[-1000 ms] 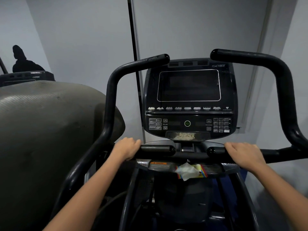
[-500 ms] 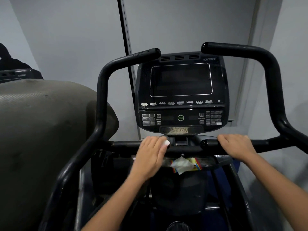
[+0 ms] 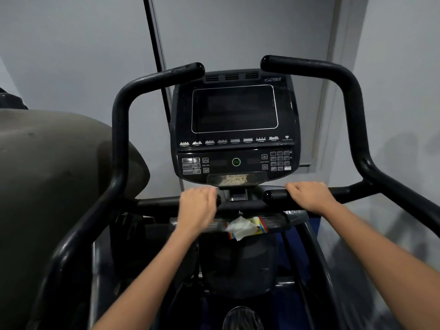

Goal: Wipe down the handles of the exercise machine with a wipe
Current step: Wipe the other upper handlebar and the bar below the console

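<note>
The left hand (image 3: 196, 208) is curled over the inner end of the left short handle (image 3: 157, 202), just under the console (image 3: 234, 126), its fingers wrapped round the bar; the hand is blurred, and whether a wipe sits inside this grip cannot be told, since no cloth shows between the fingers. The right hand (image 3: 309, 197) is closed round the right short handle (image 3: 273, 196), fingers over the top, with the rounded black end of that bar sticking out just beside the knuckles towards the middle. A crumpled white wipe (image 3: 240, 228) lies on the small tray (image 3: 278, 221) below and between the two hands, resting on a strip with red, yellow and blue edges; it is apart from both grips, nearer the left hand, and touched by neither. The tall left handle (image 3: 121, 129) rises from the lower left and bends inward above the console; the tall right handle (image 3: 352, 96) mirrors it on the other side, neither one held. The console screen is dark, with a green-ringed button (image 3: 236, 161) below it; a grey rounded housing (image 3: 59, 163) fills the left side.
</note>
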Motion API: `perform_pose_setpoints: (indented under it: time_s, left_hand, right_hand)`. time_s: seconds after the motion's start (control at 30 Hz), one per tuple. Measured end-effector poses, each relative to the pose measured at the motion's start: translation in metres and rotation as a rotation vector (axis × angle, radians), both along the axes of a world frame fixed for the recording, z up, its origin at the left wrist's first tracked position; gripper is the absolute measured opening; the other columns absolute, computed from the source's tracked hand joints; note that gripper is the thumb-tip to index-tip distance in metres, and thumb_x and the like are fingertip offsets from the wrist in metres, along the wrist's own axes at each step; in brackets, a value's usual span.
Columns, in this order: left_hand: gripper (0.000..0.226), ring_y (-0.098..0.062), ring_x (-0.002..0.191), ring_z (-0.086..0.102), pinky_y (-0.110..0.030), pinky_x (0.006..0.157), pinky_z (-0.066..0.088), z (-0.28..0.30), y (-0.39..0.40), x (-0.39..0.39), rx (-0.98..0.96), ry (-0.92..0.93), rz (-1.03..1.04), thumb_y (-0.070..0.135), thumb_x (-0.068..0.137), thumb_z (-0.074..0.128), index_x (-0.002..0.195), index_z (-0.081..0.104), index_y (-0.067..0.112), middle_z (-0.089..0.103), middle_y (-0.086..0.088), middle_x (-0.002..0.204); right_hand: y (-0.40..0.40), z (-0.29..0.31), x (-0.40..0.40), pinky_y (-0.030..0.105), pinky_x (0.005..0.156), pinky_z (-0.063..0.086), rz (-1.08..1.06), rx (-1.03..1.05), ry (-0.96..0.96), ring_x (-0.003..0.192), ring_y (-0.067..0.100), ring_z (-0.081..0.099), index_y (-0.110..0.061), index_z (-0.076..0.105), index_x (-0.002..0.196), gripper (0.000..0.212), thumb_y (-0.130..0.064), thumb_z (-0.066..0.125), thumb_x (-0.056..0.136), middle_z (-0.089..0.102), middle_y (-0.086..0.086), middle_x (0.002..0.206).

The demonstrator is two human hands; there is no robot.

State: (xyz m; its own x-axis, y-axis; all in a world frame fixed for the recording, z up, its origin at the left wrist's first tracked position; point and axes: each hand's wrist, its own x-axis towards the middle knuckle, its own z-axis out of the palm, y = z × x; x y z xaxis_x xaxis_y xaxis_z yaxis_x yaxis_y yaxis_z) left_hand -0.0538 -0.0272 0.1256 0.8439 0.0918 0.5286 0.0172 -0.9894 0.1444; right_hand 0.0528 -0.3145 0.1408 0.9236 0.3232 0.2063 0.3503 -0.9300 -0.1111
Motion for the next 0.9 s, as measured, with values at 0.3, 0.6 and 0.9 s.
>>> perform_pose_setpoints:
  time_s: [0.3,0.6,0.9]
  left_hand:
    - [0.038,-0.032,0.073,0.06,-0.042,0.068,0.046,-0.012,0.112,-0.026,0.081,-0.033,0.005,0.035,0.1,0.022,0.078,0.05,0.021,0.06,-0.003,0.072]
    - [0.029,-0.038,0.098,0.065,-0.035,0.071,0.042,0.014,0.031,0.013,0.246,0.286,0.2,0.021,0.101,0.03,0.108,0.056,0.01,0.068,-0.015,0.107]
    - [0.043,-0.018,0.094,0.055,-0.033,0.091,0.041,-0.019,0.061,-0.032,0.126,-0.089,-0.038,0.036,0.107,0.015,0.104,0.057,0.025,0.057,0.009,0.095]
  right_hand:
    - [-0.003,-0.005,0.001,0.037,0.075,0.032,-0.001,0.016,-0.07,0.082,0.027,0.054,-0.018,0.043,0.068,0.041,-0.032,0.022,0.101,0.067,0.004,0.087]
    - [0.001,-0.003,0.005,0.036,0.075,0.031,-0.025,-0.023,-0.066,0.076,0.026,0.049,-0.017,0.041,0.064,0.042,-0.03,0.024,0.101,0.059,0.002,0.079]
    - [-0.003,-0.011,0.007,0.039,0.082,0.04,0.011,-0.012,-0.103,0.084,0.028,0.058,-0.016,0.049,0.073,0.045,-0.035,0.016,0.099,0.065,0.001,0.082]
